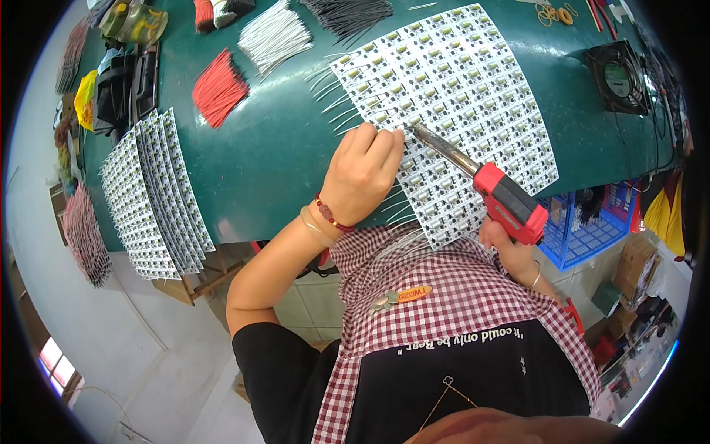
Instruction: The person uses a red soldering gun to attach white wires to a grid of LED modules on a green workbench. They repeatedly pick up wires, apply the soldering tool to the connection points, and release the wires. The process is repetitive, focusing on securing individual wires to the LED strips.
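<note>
A large white panel of small circuit boards (473,81) lies on the green table, with thin white wires (336,100) sticking out along its left edge. My left hand (364,174) rests over that edge, fingertips pinched together at the boards; what they hold is too small and hidden to make out. My right hand (509,248) grips a red and black soldering gun (510,203) by its handle. The gun's metal barrel slants up and left across the panel. Its tip meets the boards just right of my left fingertips.
Bundles of red wires (220,89), white wires (275,37) and black wires (347,16) lie farther back on the green table (259,170). More circuit board panels (151,200) stand stacked at the left. A black fan (620,78) sits at the right, above a blue crate (584,226).
</note>
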`<state>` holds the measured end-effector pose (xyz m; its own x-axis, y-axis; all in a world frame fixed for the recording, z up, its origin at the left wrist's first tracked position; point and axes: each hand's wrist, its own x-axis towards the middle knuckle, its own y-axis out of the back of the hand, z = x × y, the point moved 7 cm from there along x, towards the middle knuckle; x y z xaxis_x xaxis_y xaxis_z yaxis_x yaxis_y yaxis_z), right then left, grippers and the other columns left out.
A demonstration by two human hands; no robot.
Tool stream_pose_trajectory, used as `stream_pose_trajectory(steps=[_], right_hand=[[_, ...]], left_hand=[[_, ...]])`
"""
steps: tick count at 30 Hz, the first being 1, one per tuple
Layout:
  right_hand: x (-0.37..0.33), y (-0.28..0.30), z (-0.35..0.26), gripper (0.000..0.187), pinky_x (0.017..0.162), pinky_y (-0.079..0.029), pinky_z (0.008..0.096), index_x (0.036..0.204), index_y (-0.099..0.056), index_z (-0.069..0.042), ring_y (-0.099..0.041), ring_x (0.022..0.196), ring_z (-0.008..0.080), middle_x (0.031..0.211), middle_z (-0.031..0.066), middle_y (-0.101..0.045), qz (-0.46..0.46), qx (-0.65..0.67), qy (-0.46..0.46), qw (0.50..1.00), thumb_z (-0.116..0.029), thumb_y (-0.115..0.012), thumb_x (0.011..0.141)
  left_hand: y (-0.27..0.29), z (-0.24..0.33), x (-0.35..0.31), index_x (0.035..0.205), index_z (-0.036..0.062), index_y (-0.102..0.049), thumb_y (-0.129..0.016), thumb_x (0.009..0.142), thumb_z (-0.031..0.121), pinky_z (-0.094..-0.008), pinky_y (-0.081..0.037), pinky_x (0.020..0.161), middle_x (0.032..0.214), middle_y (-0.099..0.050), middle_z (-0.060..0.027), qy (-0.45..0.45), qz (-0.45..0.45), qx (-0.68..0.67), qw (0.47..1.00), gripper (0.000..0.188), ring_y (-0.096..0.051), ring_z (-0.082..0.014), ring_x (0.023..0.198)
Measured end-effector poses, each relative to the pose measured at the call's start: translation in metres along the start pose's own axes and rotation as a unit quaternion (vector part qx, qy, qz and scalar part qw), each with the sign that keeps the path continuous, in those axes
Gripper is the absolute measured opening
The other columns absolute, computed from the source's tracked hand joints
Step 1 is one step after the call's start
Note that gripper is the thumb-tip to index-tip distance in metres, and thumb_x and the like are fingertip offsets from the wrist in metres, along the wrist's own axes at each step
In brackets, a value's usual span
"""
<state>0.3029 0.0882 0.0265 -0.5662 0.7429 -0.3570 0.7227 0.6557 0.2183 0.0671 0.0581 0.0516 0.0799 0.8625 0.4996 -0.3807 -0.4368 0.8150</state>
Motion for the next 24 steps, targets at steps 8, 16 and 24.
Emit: stream_pose_trajectory(steps=[8, 16, 24], right_hand=[[0.001, 0.002, -0.003, 0.027, 0.057, -0.045, 0.0312, 0.102, -0.053, 0.003, -0.048, 0.054, 0.0139, 0.06, 0.0046, -0.048, 0.003, 0.02, 0.061, 0.998, -0.024, -0.054, 0.095], [0.0, 0.011, -0.007, 0.053, 0.057, -0.046, 0.032, 0.131, -0.041, 0.004, -0.047, 0.052, 0.0125, 0.062, 0.0045, -0.049, 0.009, 0.095, 0.064, 0.993, -0.032, -0.056, 0.094], [-0.003, 0.006, -0.012, 0.057, 0.062, -0.05, 0.0337, 0.128, -0.042, 0.005, -0.05, 0.054, 0.0126, 0.064, 0.0055, -0.051, -0.012, 0.103, 0.056, 0.993, -0.038, -0.057, 0.093]], left_hand=[[-0.001, 0.001, 0.0, 0.096, -0.0038, -0.064, -0.063, 0.07, 0.001, -0.03, -0.042, 0.061, 0.072, -0.044, -0.0056, -0.004, -0.003, 0.011, 1.0, 0.026, -0.048, -0.019, 0.069], [0.001, 0.003, 0.0, 0.095, -0.0003, -0.066, -0.064, 0.072, 0.005, -0.0283, -0.039, 0.06, 0.072, -0.047, -0.0034, -0.019, -0.023, 0.066, 0.997, 0.024, -0.05, -0.017, 0.07], [0.005, 0.003, 0.0, 0.093, 0.0052, -0.067, -0.065, 0.071, 0.008, -0.0292, -0.039, 0.062, 0.075, -0.052, -0.0006, -0.022, -0.01, 0.095, 0.995, 0.022, -0.055, -0.0151, 0.076]])
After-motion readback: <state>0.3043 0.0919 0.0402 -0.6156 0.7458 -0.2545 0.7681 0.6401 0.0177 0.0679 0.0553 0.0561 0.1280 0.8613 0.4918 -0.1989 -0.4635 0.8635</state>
